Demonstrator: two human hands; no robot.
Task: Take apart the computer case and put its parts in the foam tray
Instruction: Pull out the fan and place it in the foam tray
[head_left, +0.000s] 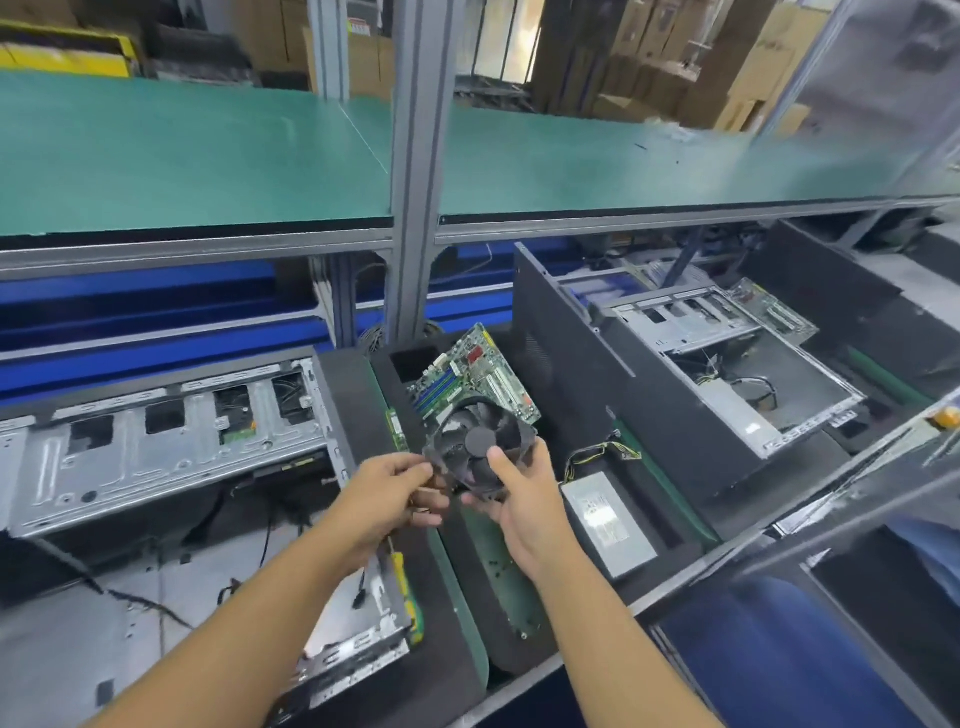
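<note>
Both hands hold a black cooling fan (475, 441) above the black foam tray (561, 415). My right hand (524, 499) grips its lower right side, thumb on the front near the hub. My left hand (395, 499) pinches the fan's left edge, where thin wires may run. A green motherboard (467, 376) lies tilted in the tray just behind the fan. A grey power supply (608, 522) with its cable bundle sits in a tray pocket to the right. The opened grey computer case (171, 447) lies on the bench at the left.
A yellow-handled screwdriver (397, 564) lies under my left forearm by the case. A second opened case (727, 358) sits in another foam tray at the right. A vertical aluminium post (415, 208) and a green shelf (208, 156) stand behind. Loose black cables trail at lower left.
</note>
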